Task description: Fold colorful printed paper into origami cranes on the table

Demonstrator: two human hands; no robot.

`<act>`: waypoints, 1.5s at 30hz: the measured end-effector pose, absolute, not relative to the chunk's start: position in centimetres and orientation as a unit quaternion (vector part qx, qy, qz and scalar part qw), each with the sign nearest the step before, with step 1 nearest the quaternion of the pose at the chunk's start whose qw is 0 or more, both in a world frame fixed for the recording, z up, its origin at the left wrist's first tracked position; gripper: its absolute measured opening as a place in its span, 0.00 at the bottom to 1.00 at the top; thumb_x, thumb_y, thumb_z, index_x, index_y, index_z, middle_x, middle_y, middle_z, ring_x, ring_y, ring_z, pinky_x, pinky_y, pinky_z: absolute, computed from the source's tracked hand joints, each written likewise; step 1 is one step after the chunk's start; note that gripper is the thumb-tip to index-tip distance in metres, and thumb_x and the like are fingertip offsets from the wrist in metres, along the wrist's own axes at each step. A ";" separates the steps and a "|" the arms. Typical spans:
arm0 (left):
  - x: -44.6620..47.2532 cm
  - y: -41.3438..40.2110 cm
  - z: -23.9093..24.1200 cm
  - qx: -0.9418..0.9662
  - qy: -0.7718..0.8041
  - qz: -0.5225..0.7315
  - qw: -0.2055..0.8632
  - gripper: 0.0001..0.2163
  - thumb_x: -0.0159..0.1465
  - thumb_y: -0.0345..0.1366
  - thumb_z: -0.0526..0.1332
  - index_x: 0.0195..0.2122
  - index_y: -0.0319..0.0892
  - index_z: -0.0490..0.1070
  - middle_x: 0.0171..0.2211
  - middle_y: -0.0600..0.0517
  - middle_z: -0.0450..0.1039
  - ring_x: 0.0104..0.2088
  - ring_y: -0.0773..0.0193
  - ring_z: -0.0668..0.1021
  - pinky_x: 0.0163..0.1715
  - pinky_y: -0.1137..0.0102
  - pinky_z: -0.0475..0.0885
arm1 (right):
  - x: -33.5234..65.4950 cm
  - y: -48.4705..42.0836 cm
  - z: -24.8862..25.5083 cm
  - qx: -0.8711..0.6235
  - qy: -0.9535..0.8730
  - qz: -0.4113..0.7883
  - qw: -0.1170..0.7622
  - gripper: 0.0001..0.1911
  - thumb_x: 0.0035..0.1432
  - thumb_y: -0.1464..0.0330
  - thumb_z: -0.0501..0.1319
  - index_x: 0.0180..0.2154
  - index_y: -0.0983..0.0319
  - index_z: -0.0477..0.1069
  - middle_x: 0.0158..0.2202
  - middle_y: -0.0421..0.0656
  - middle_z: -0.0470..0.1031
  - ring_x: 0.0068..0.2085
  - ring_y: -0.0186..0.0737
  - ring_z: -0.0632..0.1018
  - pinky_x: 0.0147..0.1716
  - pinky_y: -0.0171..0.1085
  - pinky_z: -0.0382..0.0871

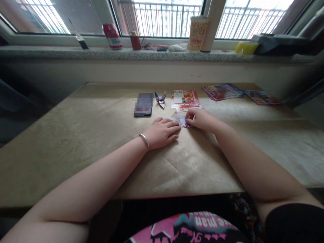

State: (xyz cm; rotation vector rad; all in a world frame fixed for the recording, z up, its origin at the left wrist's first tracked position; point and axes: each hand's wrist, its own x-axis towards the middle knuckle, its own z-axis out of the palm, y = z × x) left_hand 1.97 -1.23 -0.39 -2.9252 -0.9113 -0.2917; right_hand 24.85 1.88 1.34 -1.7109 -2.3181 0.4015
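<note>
A small, light-blue patterned sheet of paper (180, 119) lies on the table between my hands. My left hand (163, 132) rests flat with its fingers stretched out, the fingertips touching the sheet's left edge. Over the sheet's right side, my right hand (198, 118) has thumb and forefinger bent together in a pinch at the paper. Just beyond are red and white printed sheets (186, 98), stacked. A folded paper crane (161, 100) stands to their left, beside a dark phone (143, 105).
Colourful printed papers (222, 91) lie at the table's back right, with another pile (262, 97) further right. On the windowsill (157, 55) stand a red and white can (112, 36), a red bottle (135, 41), a patterned cup (197, 33) and a yellow item (246, 48).
</note>
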 end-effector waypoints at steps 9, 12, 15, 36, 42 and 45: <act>2.1 -1.3 -0.4 -0.944 -0.312 -0.100 0.031 0.18 0.69 0.45 0.51 0.56 0.48 0.68 0.57 0.50 0.70 0.57 0.54 0.69 0.61 0.52 0.52 | 22.5 0.8 0.4 -0.582 -0.808 0.044 0.082 0.09 0.55 0.63 0.58 0.36 0.58 0.72 0.37 0.43 0.78 0.34 0.39 0.74 0.26 0.34 0.55; 2.0 -1.3 -0.2 -0.945 -0.309 -0.104 0.033 0.17 0.69 0.44 0.52 0.55 0.49 0.70 0.56 0.50 0.70 0.56 0.55 0.70 0.62 0.52 0.52 | 22.6 1.0 0.3 -0.583 -0.807 0.050 0.080 0.08 0.55 0.63 0.58 0.36 0.58 0.72 0.37 0.42 0.78 0.34 0.39 0.74 0.27 0.34 0.55; 1.7 -1.4 0.3 -0.944 -0.312 -0.101 0.043 0.15 0.68 0.42 0.53 0.51 0.48 0.73 0.53 0.50 0.73 0.54 0.56 0.73 0.62 0.51 0.52 | 22.7 1.1 0.2 -0.583 -0.806 0.053 0.087 0.07 0.54 0.63 0.58 0.35 0.58 0.71 0.37 0.42 0.78 0.34 0.38 0.74 0.27 0.34 0.55; -0.7 -1.4 2.8 -0.938 -0.333 -0.030 0.095 0.14 0.64 0.35 0.53 0.32 0.44 0.80 0.34 0.49 0.77 0.33 0.63 0.76 0.55 0.55 0.62 | 23.1 0.9 0.4 -0.588 -0.798 0.093 0.093 0.07 0.55 0.66 0.59 0.36 0.58 0.72 0.36 0.43 0.78 0.33 0.37 0.73 0.27 0.33 0.57; -1.3 -1.0 3.3 -0.937 -0.341 0.007 0.076 0.15 0.63 0.34 0.53 0.30 0.43 0.80 0.33 0.49 0.77 0.32 0.64 0.75 0.41 0.66 0.68 | 23.4 1.2 0.1 -0.581 -0.802 0.101 0.096 0.06 0.54 0.66 0.58 0.35 0.58 0.71 0.35 0.42 0.77 0.32 0.36 0.72 0.27 0.33 0.57; -1.6 -0.9 3.4 -0.933 -0.354 0.013 0.058 0.14 0.62 0.34 0.54 0.30 0.42 0.80 0.33 0.49 0.76 0.32 0.64 0.75 0.36 0.69 0.68 | 23.4 1.2 0.0 -0.581 -0.802 0.098 0.100 0.06 0.54 0.66 0.58 0.35 0.58 0.71 0.35 0.42 0.77 0.32 0.36 0.72 0.28 0.33 0.58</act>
